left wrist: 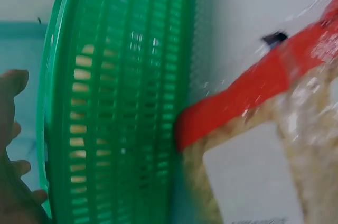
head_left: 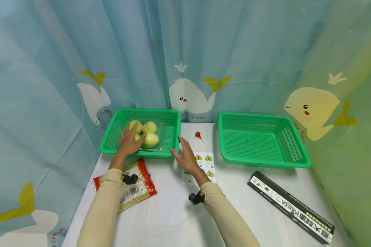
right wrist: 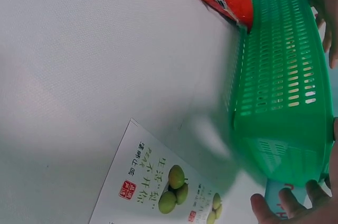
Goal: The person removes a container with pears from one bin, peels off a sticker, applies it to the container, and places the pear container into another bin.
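Several round, pale yellow-green fruits (head_left: 150, 140) sit in a clear plastic tray inside the left green basket (head_left: 112, 140). My left hand (head_left: 130, 141) is over the fruits at the left, its fingers spread, partly hiding them. Whether it touches them I cannot tell. My right hand (head_left: 187, 158) is at the right front corner of the same basket, with thumb and fingers extended and apart. In the right wrist view its fingers (right wrist: 290, 205) appear beside the basket's end wall (right wrist: 288, 152); contact is unclear.
A red-edged food packet (head_left: 136, 187) lies before the left basket. A printed pear sheet (head_left: 208, 168) lies under the right forearm, with a red lollipop (head_left: 198, 134) beyond it. To the right are another green basket (head_left: 266, 163) and a black pasta box (head_left: 290, 207). Curtains (head_left: 198, 51) surround the table.
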`<control>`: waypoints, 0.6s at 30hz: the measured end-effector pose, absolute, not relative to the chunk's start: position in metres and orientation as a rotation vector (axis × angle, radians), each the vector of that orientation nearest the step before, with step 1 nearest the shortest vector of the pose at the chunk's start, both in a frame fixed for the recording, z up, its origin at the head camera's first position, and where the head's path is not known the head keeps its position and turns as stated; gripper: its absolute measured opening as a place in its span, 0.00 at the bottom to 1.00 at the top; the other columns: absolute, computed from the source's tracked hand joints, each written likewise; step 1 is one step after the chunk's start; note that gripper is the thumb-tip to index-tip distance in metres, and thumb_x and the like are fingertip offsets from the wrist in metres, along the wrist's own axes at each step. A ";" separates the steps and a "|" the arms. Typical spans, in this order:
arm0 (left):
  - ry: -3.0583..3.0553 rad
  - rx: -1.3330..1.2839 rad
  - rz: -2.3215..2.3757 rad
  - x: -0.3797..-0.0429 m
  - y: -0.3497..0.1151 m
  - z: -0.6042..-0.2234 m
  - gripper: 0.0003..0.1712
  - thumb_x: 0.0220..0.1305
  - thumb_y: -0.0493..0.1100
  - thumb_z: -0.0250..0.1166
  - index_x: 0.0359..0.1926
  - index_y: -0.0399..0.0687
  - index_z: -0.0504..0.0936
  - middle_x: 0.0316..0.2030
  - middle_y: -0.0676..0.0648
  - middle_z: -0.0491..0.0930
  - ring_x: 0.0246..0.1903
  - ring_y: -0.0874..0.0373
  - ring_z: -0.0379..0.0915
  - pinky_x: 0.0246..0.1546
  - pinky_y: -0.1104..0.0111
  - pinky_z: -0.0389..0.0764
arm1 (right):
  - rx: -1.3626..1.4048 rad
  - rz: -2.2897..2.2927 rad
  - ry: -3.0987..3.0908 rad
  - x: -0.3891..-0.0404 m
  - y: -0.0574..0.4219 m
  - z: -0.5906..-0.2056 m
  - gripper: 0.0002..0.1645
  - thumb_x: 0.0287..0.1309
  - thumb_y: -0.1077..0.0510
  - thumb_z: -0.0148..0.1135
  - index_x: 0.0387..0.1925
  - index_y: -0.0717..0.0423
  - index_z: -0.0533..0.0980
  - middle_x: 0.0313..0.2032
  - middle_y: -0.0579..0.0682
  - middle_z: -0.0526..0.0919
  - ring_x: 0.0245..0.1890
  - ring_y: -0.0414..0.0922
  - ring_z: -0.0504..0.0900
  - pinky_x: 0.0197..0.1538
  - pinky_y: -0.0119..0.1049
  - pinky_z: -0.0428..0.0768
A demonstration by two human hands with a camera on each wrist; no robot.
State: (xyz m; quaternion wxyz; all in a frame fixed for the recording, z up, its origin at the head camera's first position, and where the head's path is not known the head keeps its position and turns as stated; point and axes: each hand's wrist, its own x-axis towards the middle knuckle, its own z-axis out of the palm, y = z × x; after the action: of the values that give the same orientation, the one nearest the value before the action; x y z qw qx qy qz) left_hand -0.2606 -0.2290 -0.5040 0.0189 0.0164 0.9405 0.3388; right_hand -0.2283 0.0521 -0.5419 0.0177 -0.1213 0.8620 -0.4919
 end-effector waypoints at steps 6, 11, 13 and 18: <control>2.845 -0.031 1.138 -0.280 -0.252 -0.504 0.50 0.79 0.70 0.47 0.87 0.51 0.41 0.84 0.30 0.28 0.78 0.19 0.22 0.67 0.18 0.33 | -0.389 -1.520 2.685 -0.228 0.053 -0.542 0.45 0.78 0.46 0.60 0.84 0.55 0.54 0.82 0.61 0.57 0.81 0.59 0.57 0.79 0.60 0.62; 2.800 -0.076 1.146 -0.288 -0.262 -0.499 0.51 0.80 0.71 0.44 0.87 0.48 0.37 0.83 0.28 0.27 0.79 0.20 0.21 0.71 0.22 0.35 | -0.387 -1.501 2.690 -0.228 0.053 -0.541 0.45 0.78 0.46 0.60 0.85 0.54 0.53 0.82 0.60 0.57 0.82 0.59 0.57 0.79 0.60 0.62; 2.779 -0.097 1.129 -0.289 -0.262 -0.494 0.48 0.84 0.63 0.43 0.86 0.41 0.36 0.83 0.26 0.28 0.80 0.24 0.22 0.75 0.27 0.34 | -0.387 -1.497 2.692 -0.228 0.054 -0.540 0.45 0.78 0.46 0.60 0.85 0.54 0.53 0.82 0.59 0.57 0.82 0.59 0.57 0.79 0.60 0.62; 2.714 -0.145 1.136 -0.295 -0.267 -0.488 0.44 0.86 0.57 0.42 0.85 0.35 0.35 0.83 0.26 0.33 0.81 0.27 0.30 0.78 0.33 0.42 | -0.371 -1.470 2.690 -0.229 0.055 -0.541 0.46 0.78 0.44 0.59 0.85 0.52 0.52 0.83 0.57 0.56 0.82 0.58 0.55 0.79 0.60 0.61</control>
State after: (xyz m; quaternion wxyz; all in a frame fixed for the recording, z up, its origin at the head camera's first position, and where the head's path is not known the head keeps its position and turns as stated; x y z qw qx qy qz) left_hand -0.2952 -0.2668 -0.4879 0.0980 -0.0489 0.9169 0.3837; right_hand -0.2285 0.0548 -0.5410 0.0268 -0.1202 0.8708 -0.4759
